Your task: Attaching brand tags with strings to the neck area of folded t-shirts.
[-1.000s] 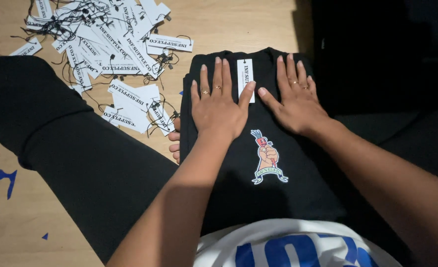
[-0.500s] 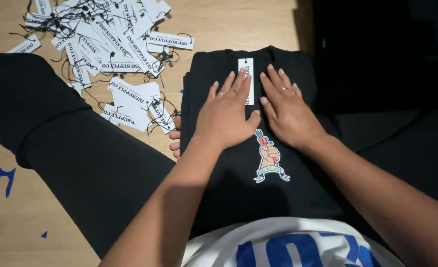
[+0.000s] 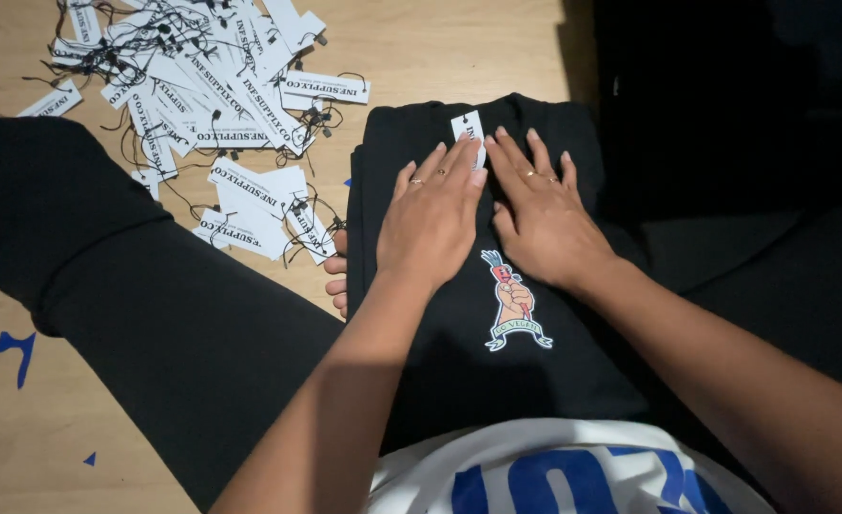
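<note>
Wooden floor, white tags (image 3: 221, 105) far left — left hand (image 3: 430, 219) and right hand (image 3: 545, 219) have drawn together, flat, fingers spread, pressing the folded black garment (image 3: 459, 362).

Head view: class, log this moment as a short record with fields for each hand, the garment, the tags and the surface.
left hand: flat on the folded black garment, fingertips at its white tag
right hand: flat on the garment, beside the left hand
print: small colourful patch below the hands
loose tags: white pile with strings, left of the garment
surface: wooden floor
</note>
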